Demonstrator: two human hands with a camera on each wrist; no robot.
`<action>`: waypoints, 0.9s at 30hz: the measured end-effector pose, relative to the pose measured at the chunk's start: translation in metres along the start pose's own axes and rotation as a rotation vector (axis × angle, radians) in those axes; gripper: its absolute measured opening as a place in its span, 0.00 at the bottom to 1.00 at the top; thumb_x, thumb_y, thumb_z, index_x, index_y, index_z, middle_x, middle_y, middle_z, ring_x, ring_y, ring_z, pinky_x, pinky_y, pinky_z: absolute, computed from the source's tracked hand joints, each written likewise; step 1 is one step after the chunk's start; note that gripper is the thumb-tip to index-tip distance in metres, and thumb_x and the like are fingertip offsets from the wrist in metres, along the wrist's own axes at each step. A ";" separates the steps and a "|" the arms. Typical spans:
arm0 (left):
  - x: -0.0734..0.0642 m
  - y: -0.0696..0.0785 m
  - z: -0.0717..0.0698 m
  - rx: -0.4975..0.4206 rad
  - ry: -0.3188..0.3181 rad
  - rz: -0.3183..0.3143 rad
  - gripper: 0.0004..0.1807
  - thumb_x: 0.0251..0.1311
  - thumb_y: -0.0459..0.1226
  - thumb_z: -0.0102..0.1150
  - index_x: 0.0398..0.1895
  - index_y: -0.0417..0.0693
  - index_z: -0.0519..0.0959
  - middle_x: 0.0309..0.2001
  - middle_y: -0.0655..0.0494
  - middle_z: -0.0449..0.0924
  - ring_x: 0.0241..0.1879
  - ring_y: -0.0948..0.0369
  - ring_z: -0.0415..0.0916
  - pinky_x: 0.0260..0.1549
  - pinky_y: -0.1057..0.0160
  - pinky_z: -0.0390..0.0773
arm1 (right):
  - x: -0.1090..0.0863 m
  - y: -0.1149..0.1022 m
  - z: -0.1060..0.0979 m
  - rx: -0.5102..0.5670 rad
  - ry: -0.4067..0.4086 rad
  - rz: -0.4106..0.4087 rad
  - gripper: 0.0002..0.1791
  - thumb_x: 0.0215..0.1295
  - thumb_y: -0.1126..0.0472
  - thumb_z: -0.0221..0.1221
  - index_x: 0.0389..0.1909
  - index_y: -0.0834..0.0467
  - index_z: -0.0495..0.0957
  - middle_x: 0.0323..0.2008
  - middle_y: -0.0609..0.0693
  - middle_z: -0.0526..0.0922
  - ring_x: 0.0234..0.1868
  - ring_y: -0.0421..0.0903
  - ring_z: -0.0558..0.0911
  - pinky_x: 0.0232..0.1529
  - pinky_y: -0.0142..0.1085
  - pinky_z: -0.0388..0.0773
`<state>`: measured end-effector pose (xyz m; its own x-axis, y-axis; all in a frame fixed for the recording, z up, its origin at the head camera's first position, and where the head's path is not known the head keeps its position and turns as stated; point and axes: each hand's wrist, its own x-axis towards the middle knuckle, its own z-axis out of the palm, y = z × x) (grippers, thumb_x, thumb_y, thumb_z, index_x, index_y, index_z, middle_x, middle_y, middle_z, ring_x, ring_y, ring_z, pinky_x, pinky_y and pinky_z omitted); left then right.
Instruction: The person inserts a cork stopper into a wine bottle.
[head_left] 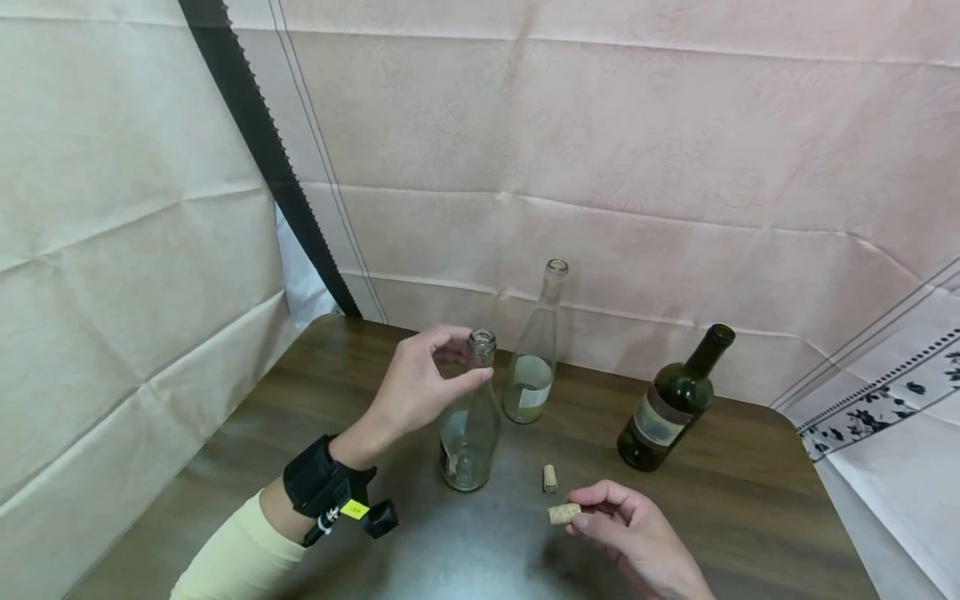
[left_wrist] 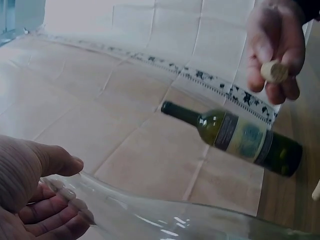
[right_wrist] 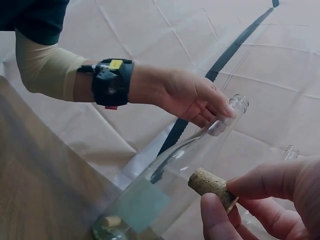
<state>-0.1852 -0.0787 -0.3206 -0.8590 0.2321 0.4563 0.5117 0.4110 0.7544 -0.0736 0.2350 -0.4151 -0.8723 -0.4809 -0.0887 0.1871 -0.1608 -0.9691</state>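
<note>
My left hand point(head_left: 423, 375) holds a clear glass bottle point(head_left: 472, 425) at its neck, thumb on one side and fingers behind. The bottle stands upright on the table, its mouth uncovered. A cork-coloured piece point(right_wrist: 111, 221) shows through the glass at its base in the right wrist view. Between thumb and fingertips, my right hand point(head_left: 626, 533) pinches a speckled cork point(head_left: 564, 513), lying sideways above the table. A second cork point(head_left: 550, 478) stands on the table just beyond it, right of the held bottle.
Another clear bottle point(head_left: 534, 371) with a pale label stands behind, near the far edge of the wooden table point(head_left: 360, 550). To the right is a dark green wine bottle point(head_left: 663, 408). A pale cloth point(head_left: 637, 150) hangs behind the table.
</note>
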 end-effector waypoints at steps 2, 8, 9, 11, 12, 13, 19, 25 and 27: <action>-0.005 0.003 0.001 -0.008 -0.014 0.003 0.19 0.58 0.39 0.78 0.52 0.49 0.85 0.47 0.57 0.87 0.45 0.61 0.85 0.50 0.55 0.88 | 0.000 0.001 0.000 0.012 -0.008 -0.011 0.15 0.76 0.71 0.55 0.54 0.52 0.83 0.47 0.42 0.89 0.48 0.36 0.87 0.51 0.29 0.84; -0.018 0.014 0.003 -0.046 -0.050 0.024 0.19 0.57 0.38 0.78 0.52 0.52 0.86 0.45 0.60 0.87 0.44 0.65 0.84 0.51 0.56 0.88 | 0.002 0.003 0.000 0.027 -0.038 -0.041 0.17 0.76 0.73 0.53 0.56 0.55 0.82 0.48 0.43 0.89 0.50 0.36 0.87 0.55 0.30 0.84; -0.020 0.015 0.004 -0.047 -0.054 0.028 0.19 0.56 0.38 0.78 0.52 0.52 0.86 0.46 0.60 0.87 0.44 0.65 0.84 0.51 0.57 0.88 | 0.002 0.004 0.001 0.023 -0.035 -0.039 0.17 0.76 0.72 0.53 0.56 0.55 0.82 0.48 0.43 0.89 0.50 0.36 0.87 0.54 0.30 0.84; -0.022 0.017 0.005 -0.050 -0.064 0.038 0.19 0.56 0.38 0.78 0.52 0.52 0.86 0.46 0.60 0.87 0.44 0.64 0.84 0.51 0.58 0.87 | 0.002 0.004 0.001 0.011 -0.025 -0.031 0.16 0.76 0.72 0.54 0.56 0.55 0.82 0.48 0.43 0.89 0.49 0.36 0.88 0.54 0.30 0.84; -0.023 0.018 0.005 -0.049 -0.065 0.042 0.20 0.56 0.38 0.78 0.52 0.51 0.86 0.46 0.60 0.86 0.44 0.64 0.84 0.51 0.58 0.87 | 0.002 0.003 0.001 0.006 -0.019 -0.023 0.16 0.76 0.71 0.54 0.56 0.55 0.83 0.47 0.42 0.90 0.49 0.36 0.88 0.53 0.30 0.84; -0.024 0.018 0.005 -0.047 -0.066 0.046 0.20 0.56 0.38 0.79 0.52 0.51 0.86 0.47 0.60 0.86 0.44 0.64 0.83 0.51 0.59 0.87 | 0.002 0.003 0.001 0.001 -0.014 -0.018 0.16 0.76 0.71 0.54 0.56 0.54 0.83 0.47 0.42 0.90 0.49 0.36 0.88 0.53 0.30 0.84; -0.023 0.017 0.006 -0.058 -0.082 0.054 0.19 0.56 0.38 0.78 0.51 0.52 0.86 0.46 0.60 0.86 0.43 0.65 0.83 0.50 0.60 0.88 | 0.003 0.002 0.003 -0.045 -0.003 -0.026 0.16 0.75 0.71 0.56 0.55 0.53 0.84 0.47 0.42 0.90 0.49 0.37 0.88 0.55 0.31 0.84; -0.018 0.013 0.004 -0.059 -0.137 0.037 0.17 0.56 0.40 0.78 0.48 0.53 0.84 0.43 0.61 0.84 0.43 0.64 0.81 0.49 0.63 0.86 | 0.009 -0.009 0.010 -0.321 0.057 -0.049 0.13 0.71 0.67 0.63 0.54 0.64 0.83 0.48 0.42 0.90 0.48 0.35 0.87 0.51 0.30 0.85; -0.017 0.012 0.004 -0.061 -0.149 0.030 0.17 0.56 0.40 0.78 0.46 0.53 0.83 0.42 0.61 0.84 0.43 0.63 0.80 0.50 0.64 0.86 | 0.014 -0.017 0.015 -0.447 0.062 -0.069 0.12 0.70 0.67 0.64 0.52 0.65 0.84 0.48 0.47 0.89 0.46 0.33 0.86 0.47 0.30 0.86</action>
<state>-0.1649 -0.0743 -0.3214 -0.8333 0.3737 0.4074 0.5332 0.3487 0.7708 -0.0822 0.2186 -0.3961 -0.9037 -0.4276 -0.0204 -0.0744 0.2037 -0.9762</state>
